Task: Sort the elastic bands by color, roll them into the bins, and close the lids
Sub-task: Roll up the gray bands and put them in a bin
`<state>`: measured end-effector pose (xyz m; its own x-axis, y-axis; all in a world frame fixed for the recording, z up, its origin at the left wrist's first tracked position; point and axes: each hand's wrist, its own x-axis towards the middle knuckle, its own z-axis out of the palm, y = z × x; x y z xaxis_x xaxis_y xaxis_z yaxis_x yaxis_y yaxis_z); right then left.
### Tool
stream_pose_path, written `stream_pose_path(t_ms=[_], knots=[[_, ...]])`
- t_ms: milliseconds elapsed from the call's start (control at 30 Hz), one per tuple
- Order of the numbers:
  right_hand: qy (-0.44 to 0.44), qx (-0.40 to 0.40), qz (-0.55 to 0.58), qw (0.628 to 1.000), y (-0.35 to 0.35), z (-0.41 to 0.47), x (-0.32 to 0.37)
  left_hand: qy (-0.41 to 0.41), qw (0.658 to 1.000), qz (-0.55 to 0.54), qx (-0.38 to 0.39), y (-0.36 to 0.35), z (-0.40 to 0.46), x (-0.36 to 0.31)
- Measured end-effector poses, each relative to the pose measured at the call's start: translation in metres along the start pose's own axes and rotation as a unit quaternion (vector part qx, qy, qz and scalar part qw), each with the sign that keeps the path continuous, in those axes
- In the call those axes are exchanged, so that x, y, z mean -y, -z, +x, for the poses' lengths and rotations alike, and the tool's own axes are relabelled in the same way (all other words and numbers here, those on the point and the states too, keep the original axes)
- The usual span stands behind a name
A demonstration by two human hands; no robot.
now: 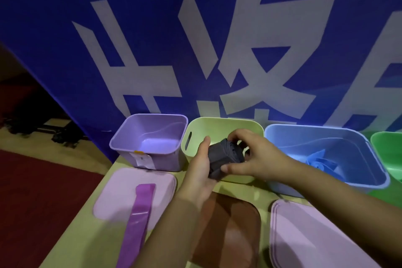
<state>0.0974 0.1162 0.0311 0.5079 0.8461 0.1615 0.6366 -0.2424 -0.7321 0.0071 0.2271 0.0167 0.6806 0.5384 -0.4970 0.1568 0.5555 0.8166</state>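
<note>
Head view: both hands meet over the yellow-green bin (256, 125), in the middle of the far row of bins.
Dark band (219, 159): grey-black elastic, wound into a thick soft roll, held above the bin's near rim.
Left hand (199, 172): cups the roll from the left, fingers laid along its side.
Right hand (254, 159): pinches the roll, thumb low, fingers curled over the top.
Handling, as I judge: light, limp and springy; likely to unwind if let go, so hold across the coil, not by a loose end.
Purple band (137, 215): flat, smooth, glossy strip lying on the pink lid (113, 193) at near left.
Purple bin (121, 143): far left, smooth plastic with rounded corners, open.
Blue bin (326, 135): right of centre, blue band (317, 162) inside.
Brown lid (235, 235): rounded, near centre, beneath the forearms.
</note>
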Motion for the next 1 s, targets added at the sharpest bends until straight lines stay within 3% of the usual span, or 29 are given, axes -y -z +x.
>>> stream_pose_path(t_ms=[167,400,700,1000], knots=[[-0.032,-0.012,-0.048,0.998,0.014,0.053,-0.031,-0.106,0.992,0.063,-0.036,0.023,0.048,-0.024],[-0.098,0.147,-0.258,0.950,-0.037,0.111,-0.099,-0.065,0.993,0.098,-0.019,0.032,0.081,-0.024],[-0.170,0.207,-0.242,0.933,-0.071,0.130,-0.136,-0.059,0.994,0.084,-0.022,0.032,0.095,-0.020],[-0.187,0.240,-0.258,0.917,-0.075,0.131,-0.136,-0.070,0.994,0.080,-0.025,0.031,0.090,-0.023]])
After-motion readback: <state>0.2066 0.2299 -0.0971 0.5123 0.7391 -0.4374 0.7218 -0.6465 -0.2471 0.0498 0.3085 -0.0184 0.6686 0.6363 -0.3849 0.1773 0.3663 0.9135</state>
